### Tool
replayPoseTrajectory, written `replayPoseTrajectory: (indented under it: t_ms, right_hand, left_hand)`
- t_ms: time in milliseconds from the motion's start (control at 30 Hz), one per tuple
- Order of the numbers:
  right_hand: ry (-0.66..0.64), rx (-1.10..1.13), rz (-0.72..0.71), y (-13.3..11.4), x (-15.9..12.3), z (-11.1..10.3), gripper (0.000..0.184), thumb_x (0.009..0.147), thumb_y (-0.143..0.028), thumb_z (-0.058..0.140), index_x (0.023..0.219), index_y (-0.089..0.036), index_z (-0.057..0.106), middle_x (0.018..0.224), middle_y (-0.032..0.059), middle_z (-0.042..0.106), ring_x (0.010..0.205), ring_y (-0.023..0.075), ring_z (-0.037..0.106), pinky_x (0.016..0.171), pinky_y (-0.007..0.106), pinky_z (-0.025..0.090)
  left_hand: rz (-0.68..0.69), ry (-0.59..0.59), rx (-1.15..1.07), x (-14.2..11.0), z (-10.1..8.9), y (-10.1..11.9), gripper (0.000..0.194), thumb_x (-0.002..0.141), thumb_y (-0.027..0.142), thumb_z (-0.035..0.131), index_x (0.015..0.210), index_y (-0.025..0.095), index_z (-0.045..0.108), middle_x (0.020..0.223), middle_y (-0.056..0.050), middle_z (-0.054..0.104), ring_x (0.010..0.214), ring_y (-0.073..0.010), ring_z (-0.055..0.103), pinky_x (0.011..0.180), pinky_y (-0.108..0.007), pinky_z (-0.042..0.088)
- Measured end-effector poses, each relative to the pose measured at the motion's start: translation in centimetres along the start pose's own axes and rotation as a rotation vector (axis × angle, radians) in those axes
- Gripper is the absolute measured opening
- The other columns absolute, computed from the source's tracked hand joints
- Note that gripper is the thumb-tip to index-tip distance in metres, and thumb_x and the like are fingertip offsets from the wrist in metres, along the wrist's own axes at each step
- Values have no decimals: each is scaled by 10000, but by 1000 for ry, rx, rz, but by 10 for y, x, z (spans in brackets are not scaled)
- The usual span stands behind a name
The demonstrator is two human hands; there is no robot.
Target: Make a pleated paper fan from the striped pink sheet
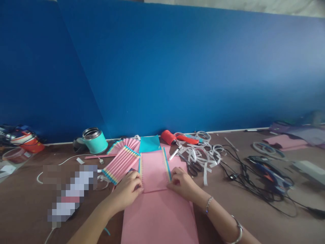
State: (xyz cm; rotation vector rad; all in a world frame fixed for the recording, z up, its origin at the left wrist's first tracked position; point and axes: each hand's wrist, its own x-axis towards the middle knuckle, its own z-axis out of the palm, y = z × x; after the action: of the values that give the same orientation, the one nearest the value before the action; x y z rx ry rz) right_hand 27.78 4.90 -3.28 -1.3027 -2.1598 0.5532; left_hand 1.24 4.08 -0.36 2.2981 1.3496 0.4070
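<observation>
A pink sheet (153, 169) with blue and yellow strips along its two sides lies flat in front of me. My left hand (130, 186) has its fingers bent together at the sheet's lower left corner. At the lower right corner, my right hand (181, 183) pinches the edge between thumb and fingers. Beneath both is a larger pink sheet (158, 217) that reaches toward me. Left of the bordered sheet rests a pleated pink piece (122, 164) with blue and yellow edges, and a fanned pleated piece (125, 145) lies behind it. A teal sheet (149, 144) touches the far end.
At back left stands a teal mug (95, 140). A red spool (168, 137), tangled white strips (200, 152) and black scissors (195, 167) lie right of the sheets. Black cables (243, 179) spread further right. A blurred-out object (73, 196) lies left. The blue partition (162, 74) closes the back.
</observation>
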Motion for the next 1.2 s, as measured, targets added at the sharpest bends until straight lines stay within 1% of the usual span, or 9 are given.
replayPoseTrajectory:
  t_ms: [233,400,567,833,900,933,1033,1100,1200]
  right_hand:
    - [-15,10,-16,1,-1,-1,285,693,-102,707,520,-182,495,752,16,547,738,164,545,647,282,456]
    - [-10,-1,-19,3,-1,0,313,679,-73,699,512,-187,460,739,9,534,735,162,525,648,282,455]
    - [-17,-9,-10,3,0,1,306,672,-81,706,510,-189,469,748,12,540,745,167,523,660,289,465]
    - [-48,-39,-9,4,-1,0,283,692,-89,684,539,-187,467,767,16,529,767,172,514,675,291,455]
    - [-48,-56,-25,2,-1,-2,234,718,-108,670,589,-190,493,779,19,534,775,179,510,687,300,451]
    - [-47,-64,-31,0,-1,-3,195,730,-117,665,631,-191,514,789,23,540,784,185,509,695,308,450]
    - [-60,-89,-79,-8,-3,-8,93,773,-133,644,819,-188,584,858,44,562,843,208,503,744,336,447]
    - [-80,-121,-155,-14,-5,-8,153,832,-121,575,957,-200,613,920,60,562,883,213,492,774,345,440]
    - [-115,-190,-269,-19,-9,-5,362,883,-56,445,1117,-266,625,963,67,541,887,204,477,785,343,425]
  left_hand:
    - [11,-16,25,-4,-1,-2,153,836,150,528,699,192,584,915,-27,572,912,-186,541,795,-321,443]
    - [53,-29,43,0,-5,-2,178,841,145,508,681,187,575,919,-33,574,900,-184,527,784,-324,442]
    - [46,-39,103,3,-4,-2,163,815,140,505,676,187,576,924,-47,568,909,-200,514,786,-348,434]
    - [57,1,221,3,-6,4,157,798,111,508,679,192,571,886,-44,571,885,-207,515,770,-338,425]
    - [85,24,246,2,-6,8,152,806,91,499,783,198,605,924,-44,577,912,-213,517,793,-349,428]
    - [115,37,261,0,-5,9,204,802,68,491,868,210,622,970,-48,581,944,-220,517,811,-359,430]
    - [249,64,311,-4,1,13,534,747,-41,458,1122,311,604,1155,-45,553,1079,-234,493,895,-394,418]
    - [311,67,332,-6,5,13,666,708,-86,447,1172,368,590,1217,-30,530,1139,-235,471,938,-405,404]
    - [334,78,351,-8,9,13,653,702,-90,467,1137,370,628,1232,-33,525,1158,-248,459,945,-410,406]
